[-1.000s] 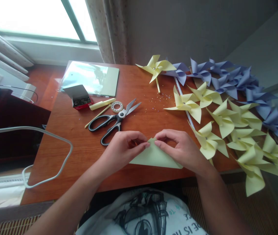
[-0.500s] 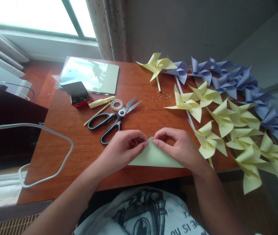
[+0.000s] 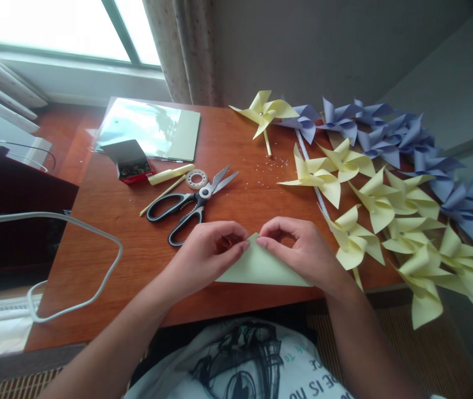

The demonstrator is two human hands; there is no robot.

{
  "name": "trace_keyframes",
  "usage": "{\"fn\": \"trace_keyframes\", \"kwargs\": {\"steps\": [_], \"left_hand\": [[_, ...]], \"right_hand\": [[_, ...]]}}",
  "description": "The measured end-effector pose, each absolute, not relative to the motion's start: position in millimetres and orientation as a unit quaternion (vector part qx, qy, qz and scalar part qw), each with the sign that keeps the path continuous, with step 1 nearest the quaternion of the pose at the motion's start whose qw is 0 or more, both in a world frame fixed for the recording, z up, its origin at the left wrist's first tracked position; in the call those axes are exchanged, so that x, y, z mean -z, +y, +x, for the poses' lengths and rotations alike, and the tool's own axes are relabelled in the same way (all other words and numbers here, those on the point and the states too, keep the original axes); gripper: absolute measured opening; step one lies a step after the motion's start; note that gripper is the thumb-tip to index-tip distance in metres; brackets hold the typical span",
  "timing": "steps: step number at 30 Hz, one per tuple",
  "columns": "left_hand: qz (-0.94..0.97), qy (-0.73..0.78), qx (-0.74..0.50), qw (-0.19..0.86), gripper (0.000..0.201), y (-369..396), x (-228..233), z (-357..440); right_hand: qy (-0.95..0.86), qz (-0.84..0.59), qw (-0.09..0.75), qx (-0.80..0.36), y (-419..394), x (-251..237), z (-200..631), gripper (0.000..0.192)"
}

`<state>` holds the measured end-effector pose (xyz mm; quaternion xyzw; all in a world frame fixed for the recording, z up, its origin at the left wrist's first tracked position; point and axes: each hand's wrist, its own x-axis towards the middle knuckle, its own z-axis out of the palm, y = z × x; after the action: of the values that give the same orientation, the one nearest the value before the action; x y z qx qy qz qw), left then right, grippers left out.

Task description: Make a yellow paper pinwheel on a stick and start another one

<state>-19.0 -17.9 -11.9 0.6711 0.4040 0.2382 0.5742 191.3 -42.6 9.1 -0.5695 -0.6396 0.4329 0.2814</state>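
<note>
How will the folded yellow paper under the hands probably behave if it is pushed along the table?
The folded yellow paper looks thin and flat, so it is probably light and would slide easily on the smooth wooden table. It would likely bend rather than stay stiff. The left hand and right hand pinch its top corner.

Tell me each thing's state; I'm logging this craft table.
Yellow paper: folded into a triangle, flat on table.
Left hand: pinching the paper's tip.
Right hand: pinching the paper's tip.
Scissors: open, lying flat.
Small box: lid open.
Yellow pinwheels: assembled, lying down.
</note>
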Motion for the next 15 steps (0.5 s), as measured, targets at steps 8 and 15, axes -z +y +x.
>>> {"fn": "trace_keyframes", "kwargs": {"steps": [8, 15], "left_hand": [[0.672, 0.411, -0.243, 0.567, 0.011, -18.1, 12.4, -16.9], [0.692, 0.412, -0.238, 0.543, 0.010, -18.5, 15.1, -16.1]], "right_hand": [[-0.638, -0.569, 0.278, -0.439, -43.0, -5.4, 192.9, 0.006], [-0.640, -0.567, 0.273, -0.442, -42.1, -1.6, 194.6, 0.008]]}}
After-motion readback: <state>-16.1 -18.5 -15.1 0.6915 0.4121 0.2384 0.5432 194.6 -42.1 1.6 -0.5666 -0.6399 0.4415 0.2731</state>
